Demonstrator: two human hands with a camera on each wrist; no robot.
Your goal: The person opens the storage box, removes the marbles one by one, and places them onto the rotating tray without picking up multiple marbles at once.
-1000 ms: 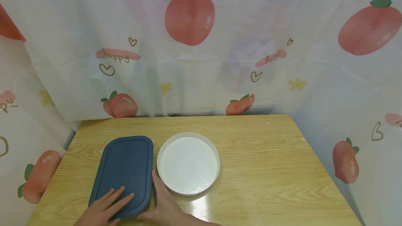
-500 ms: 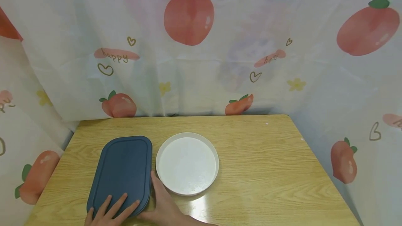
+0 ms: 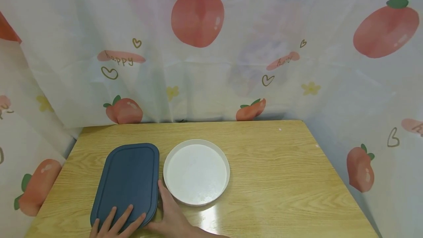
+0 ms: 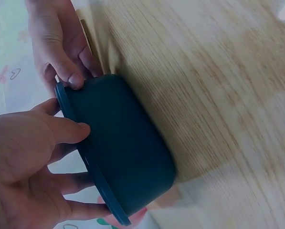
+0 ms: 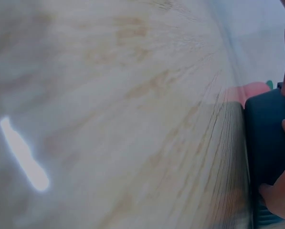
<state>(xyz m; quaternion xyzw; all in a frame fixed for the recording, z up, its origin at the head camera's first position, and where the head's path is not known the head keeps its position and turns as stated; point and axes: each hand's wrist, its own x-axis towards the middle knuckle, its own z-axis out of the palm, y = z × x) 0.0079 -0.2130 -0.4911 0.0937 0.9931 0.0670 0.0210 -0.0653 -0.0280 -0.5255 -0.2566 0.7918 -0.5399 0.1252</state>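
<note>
A dark blue rectangular food container (image 3: 130, 179) with a matching lid stands on the left part of the wooden table, its long side running away from me. My left hand (image 3: 114, 229) spreads its fingers over the near end of the lid. In the left wrist view, that hand's thumb (image 4: 78, 131) presses the container's wall just below the lid rim, so hand and thumb pinch the edge. My right hand (image 3: 173, 217) holds the near right corner, with a finger along the right side and the thumb at the near end. The container's inside is hidden by the lid.
Close to the container's right side lies a round white tray (image 3: 197, 172) with a low rim. Bare wood tabletop (image 3: 284, 179) stretches to its right. A fruit-print curtain (image 3: 211, 69) hangs behind the table and at both sides.
My left hand has slid right and toward me, from the lid's near left part to its near edge. The right hand keeps its place, and the container has hardly moved.
</note>
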